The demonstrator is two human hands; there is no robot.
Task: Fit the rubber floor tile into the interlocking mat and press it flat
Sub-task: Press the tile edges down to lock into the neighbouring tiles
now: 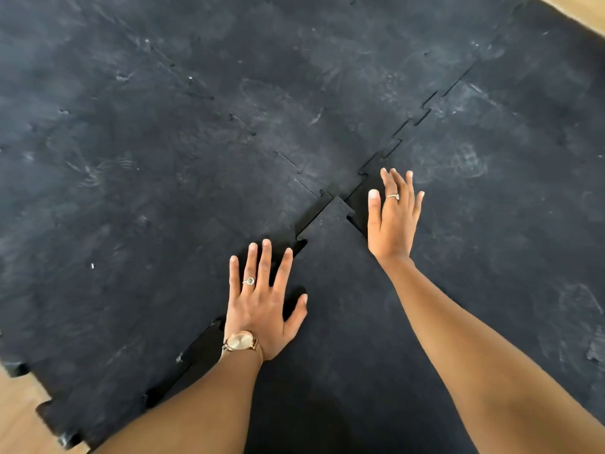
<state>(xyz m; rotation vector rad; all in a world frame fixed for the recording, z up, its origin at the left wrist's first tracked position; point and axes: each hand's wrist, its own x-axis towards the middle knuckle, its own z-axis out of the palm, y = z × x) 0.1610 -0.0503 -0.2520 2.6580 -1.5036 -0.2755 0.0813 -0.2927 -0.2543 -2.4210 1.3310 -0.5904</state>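
Tile: black rubber floor tile (330, 290) lies between the two hands, its far corner pointing away from the person and meeting the corner junction of the laid pieces
Mat: dark interlocking mat (163, 142) surrounds the tile on the left, right and far sides; scuffed grey, puzzle-tooth seams visible
Left hand: left hand (262, 299) flat, palm down, fingers spread wide, holding nothing; it straddles the tile's left seam, thumb on the tile, fingers reaching over onto the mat
Right hand: right hand (393, 221) flat, palm down, fingers loosely fanned, holding nothing; it lies along the tile's right seam, fingertips beyond the tile's corner on the mat
Seams: left seam near the left hand's fingertips shows open gaps at the teeth, tabs not fully seated; right seam beside the right thumb also shows a dark gap; cannot tell whether the tile edge sits proud or level
Worn items: watch (240, 344) on the left wrist, ring on each hand
Floor: pale wood floor (19, 417) showing beyond the mat's toothed edge, left of the left forearm
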